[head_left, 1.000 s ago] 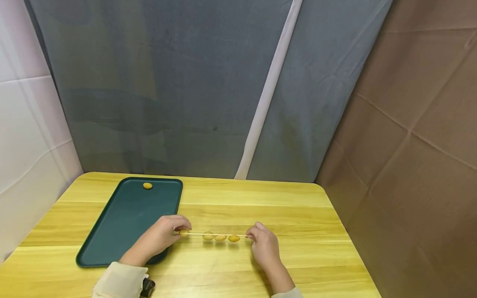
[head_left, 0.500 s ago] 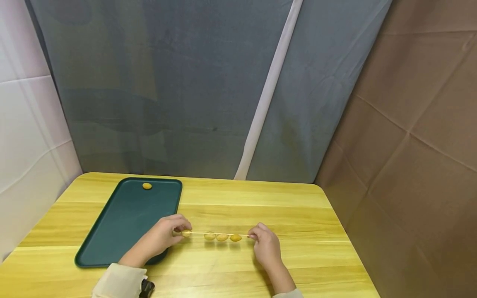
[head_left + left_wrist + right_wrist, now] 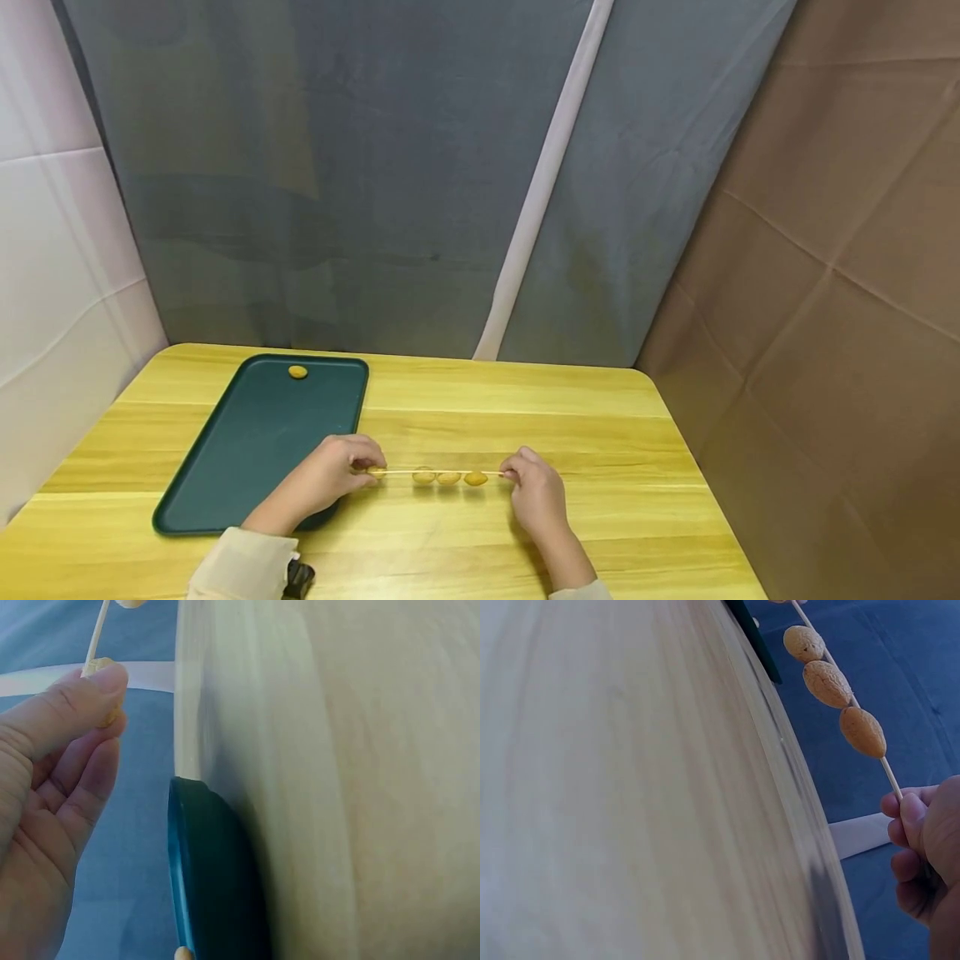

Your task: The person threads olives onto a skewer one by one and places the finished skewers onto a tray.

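Observation:
My right hand (image 3: 538,497) grips the right end of a thin wooden skewer (image 3: 401,472), thumb against finger, above the table. Three wrinkled yellow-brown oval pieces sit along it: one near my right hand (image 3: 862,732), a middle one (image 3: 827,684) and a third (image 3: 804,643). At the skewer's left end, my left hand (image 3: 330,471) pinches another oval piece (image 3: 112,716), mostly covered by thumb and fingers. A gap of bare skewer lies between it and the other three. Whether the skewer runs fully through this piece is hidden.
A dark green tray (image 3: 255,450) lies on the left of the wooden table (image 3: 637,517), partly under my left forearm. One loose oval piece (image 3: 297,372) rests near its far edge. Grey cloth (image 3: 375,167) hangs behind the table, brown cloth (image 3: 847,375) at the right.
My right hand and the skewer have shifted slightly to the right, and the oval pieces with them. The left hand stays nearly where it was, still pinching its piece.

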`<state>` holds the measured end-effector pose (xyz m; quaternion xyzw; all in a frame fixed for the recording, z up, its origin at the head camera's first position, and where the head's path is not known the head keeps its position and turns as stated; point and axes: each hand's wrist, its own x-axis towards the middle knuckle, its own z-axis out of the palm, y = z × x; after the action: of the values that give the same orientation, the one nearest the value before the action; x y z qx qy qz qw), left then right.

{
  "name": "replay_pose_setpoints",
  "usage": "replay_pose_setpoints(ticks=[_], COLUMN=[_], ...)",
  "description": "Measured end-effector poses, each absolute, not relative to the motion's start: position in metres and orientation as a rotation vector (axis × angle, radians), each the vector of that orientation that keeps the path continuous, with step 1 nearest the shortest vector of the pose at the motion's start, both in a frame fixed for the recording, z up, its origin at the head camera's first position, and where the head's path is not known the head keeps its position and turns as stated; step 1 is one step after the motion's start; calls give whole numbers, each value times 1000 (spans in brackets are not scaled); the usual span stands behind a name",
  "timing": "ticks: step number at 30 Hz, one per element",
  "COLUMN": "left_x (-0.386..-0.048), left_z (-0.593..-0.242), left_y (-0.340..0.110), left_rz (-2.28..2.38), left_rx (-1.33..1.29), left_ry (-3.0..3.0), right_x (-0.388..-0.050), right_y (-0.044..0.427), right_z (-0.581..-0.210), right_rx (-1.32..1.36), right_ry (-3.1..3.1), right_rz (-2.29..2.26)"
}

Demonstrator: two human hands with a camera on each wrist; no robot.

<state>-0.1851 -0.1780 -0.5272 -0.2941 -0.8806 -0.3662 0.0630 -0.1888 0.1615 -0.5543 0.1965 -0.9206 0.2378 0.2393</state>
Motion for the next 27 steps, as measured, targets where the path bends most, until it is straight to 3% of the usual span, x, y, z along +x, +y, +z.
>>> replay_pose_setpoints(ticks=[27], left_x=[-183], left_z=[-522], left_y=[-167], left_rz=[-1083], left_rx=[-939], left_ry=[-2711], right_x=[-185], right_y=[154], right_z=[-550], right_rx=[556], right_ry=[-2524], right_rz=[627])
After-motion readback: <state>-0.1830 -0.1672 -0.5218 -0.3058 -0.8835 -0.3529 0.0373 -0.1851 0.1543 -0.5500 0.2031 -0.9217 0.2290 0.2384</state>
